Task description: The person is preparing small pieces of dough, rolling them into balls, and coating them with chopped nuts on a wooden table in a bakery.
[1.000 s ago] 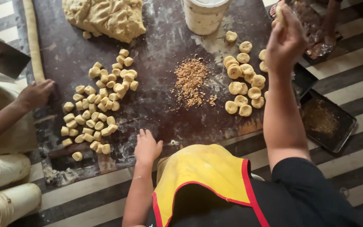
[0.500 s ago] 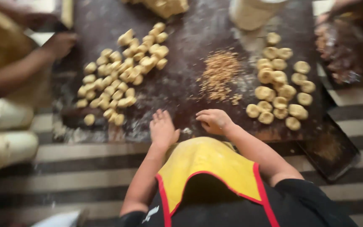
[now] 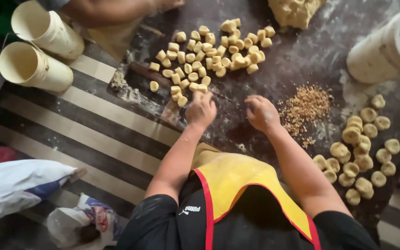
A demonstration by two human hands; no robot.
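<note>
Two cream cylindrical containers (image 3: 42, 51) lying at far left on striped floor mat (image 3: 93, 134). Small cut dough pieces (image 3: 209, 55) spread over dark floured board (image 3: 302, 60). Left hand (image 3: 201, 110) curled at nearest pieces, touching them; whether gripping one, cannot tell. Right hand (image 3: 262, 112) loosely closed on board, contents not visible. Crumbed filling (image 3: 304, 109) just beside. Rounded dough balls (image 3: 362, 153) at right.

Matt dough pieces (image 3: 209, 55); floury dark board (image 3: 311, 55).
</note>
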